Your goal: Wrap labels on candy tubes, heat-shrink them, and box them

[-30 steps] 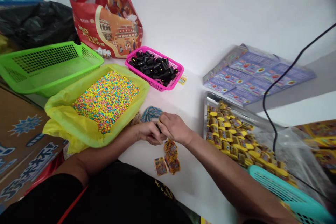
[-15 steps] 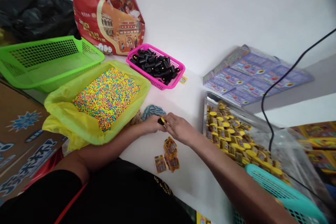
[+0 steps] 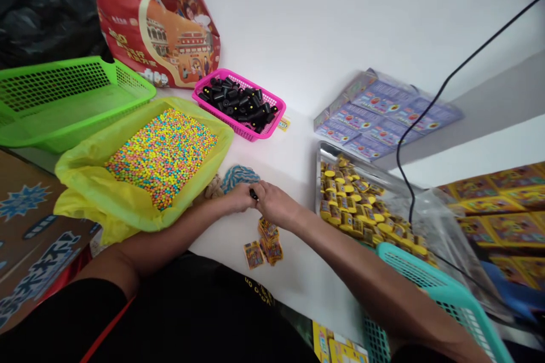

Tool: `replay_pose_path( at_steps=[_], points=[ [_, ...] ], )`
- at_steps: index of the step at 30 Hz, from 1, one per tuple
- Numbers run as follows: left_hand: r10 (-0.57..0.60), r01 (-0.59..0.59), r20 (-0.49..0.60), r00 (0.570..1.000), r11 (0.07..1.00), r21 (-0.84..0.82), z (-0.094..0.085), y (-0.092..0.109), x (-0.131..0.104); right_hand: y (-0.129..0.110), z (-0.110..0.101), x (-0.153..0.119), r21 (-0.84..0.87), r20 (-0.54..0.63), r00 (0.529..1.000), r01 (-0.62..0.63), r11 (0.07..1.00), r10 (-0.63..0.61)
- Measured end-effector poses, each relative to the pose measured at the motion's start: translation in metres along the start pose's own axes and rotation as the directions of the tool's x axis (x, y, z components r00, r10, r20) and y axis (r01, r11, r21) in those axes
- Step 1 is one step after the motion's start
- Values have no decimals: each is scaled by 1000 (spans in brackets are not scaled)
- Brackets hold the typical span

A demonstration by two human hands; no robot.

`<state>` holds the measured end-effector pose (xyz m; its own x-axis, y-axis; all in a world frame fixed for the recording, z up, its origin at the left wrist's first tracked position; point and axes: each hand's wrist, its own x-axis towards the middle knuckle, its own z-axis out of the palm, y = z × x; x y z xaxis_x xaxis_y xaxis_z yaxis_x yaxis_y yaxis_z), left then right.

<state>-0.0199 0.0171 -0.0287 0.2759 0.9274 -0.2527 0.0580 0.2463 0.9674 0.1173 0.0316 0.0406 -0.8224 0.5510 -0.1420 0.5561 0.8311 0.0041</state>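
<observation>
Nearer me than the bright pink perforated plastic basket [image 3: 266, 131], my left hand [image 3: 239, 198] and right hand [image 3: 275, 203] pinch a small black piece [image 3: 254, 194] between them; the yellow showing there moments ago is hidden, my right fingers having closed in.

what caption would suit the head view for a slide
Left hand and right hand meet at a black piece, between colored beads and a tray of yellow pieces

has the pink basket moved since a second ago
No. The pink basket keeps the same place beside the red shopping bag, at its lower right; only the camera's view has shifted.
</observation>
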Motion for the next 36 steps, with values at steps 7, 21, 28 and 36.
replay_pose_path(
  at_steps=[7,21,28,36],
  points=[
    [-23,23,-4,1000,998,-55,-2,1,0,-11,-9,6,-8,109,984,-142,990,143],
    [558,-502,-97,825,800,328,-7,-6,9,12,-15,-7,547,-135,948,-171,820,287],
    [621,-508,-86,779,706,494,-6,-10,4,7,1,-9,694,-191,895,-167,700,404],
    [542,-555,141,828,760,337,-10,-4,3,20,-2,-25,679,-317,934,105,727,161]
  ],
)
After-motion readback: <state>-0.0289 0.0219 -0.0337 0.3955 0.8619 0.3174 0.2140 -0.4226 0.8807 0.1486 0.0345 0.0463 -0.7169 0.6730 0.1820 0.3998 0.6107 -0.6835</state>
